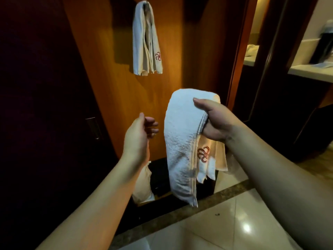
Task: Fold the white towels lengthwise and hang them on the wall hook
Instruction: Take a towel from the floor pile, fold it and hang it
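My right hand (214, 121) grips a folded white towel (182, 141) at its fold; the towel drapes down over the fingers, and a red flower emblem shows near its lower right edge. To the left of that towel my left hand (139, 134) is held palm inward, fingers loosely curled and apart, holding nothing. A second folded white towel (146, 40) with the same red emblem hangs from the wall hook (146, 3) high on the wooden panel, well above both hands.
The wooden wall panel (117, 98) faces me, with a dark door and its handle (92, 127) to the left. A white cloth bundle (144, 186) lies low against a black box at the panel's foot. At the right is a doorway to a counter (310, 71). The floor is glossy tile (225, 226).
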Available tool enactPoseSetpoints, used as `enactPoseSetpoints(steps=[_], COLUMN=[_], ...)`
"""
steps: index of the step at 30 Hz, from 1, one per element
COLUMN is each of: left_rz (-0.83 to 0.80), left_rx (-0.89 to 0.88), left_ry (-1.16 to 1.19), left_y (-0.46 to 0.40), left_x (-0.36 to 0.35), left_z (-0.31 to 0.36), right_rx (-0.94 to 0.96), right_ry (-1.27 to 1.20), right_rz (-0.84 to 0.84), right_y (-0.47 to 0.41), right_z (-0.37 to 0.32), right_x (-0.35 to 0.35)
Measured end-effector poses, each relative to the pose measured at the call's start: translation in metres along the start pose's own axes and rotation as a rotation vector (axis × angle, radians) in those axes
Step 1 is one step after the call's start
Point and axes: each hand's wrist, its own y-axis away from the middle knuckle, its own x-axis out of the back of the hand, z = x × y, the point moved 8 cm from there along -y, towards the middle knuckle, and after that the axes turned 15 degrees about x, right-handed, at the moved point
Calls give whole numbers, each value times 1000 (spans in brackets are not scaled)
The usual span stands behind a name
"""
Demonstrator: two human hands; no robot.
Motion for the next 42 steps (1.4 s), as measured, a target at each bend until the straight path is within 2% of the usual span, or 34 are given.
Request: enactPoseSetpoints(steps=[3, 5, 8, 11, 14, 17, 20, 23, 27, 31, 35, 38, 42], left_rz=[-178, -277, -351, -413, -344, -220, -203, -168, 6, 92, 44, 25, 132], left_rx=[-52, -56, -59, 24, -5, 10, -50, -129, -104, -108, -121, -105, -125], left_ry=[73, 21, -92, -196, -164, 41, 138, 204, 407, 263, 95, 127, 243], left_y=[40, 58, 59, 54, 46, 27, 30, 21, 9, 4, -10, -14, -17], left_x=[-24, -45, -69, -88, -99, -100, -102, -93, -68, -61, -69, -74, -72], left_z=[1, -7, -27, -41, -26, -1, 28, 31, 35, 46, 61, 67, 79], right_rx=[72, 106, 140, 192, 243, 266, 281, 314, 339, 357, 395, 395, 377], right_ry=[22, 55, 94, 89, 76, 45, 38, 107, 272, 313, 228, 247, 255], right_rz=[41, 62, 71, 69, 83, 112, 150, 208, 254, 315, 369, 350, 316], right_y=[-16, -26, -36, -43, -46, -48, -48, -49, -50, -50, -60, -71, -83], right_z=[-14, -23, -36, -51, -63, -69, -71, -73, -65, -64, -80, -91, -104], right_x=[-11, -22, -42, -64, -79, -79, -65, -41, -10, 16, 36, 41, 47])
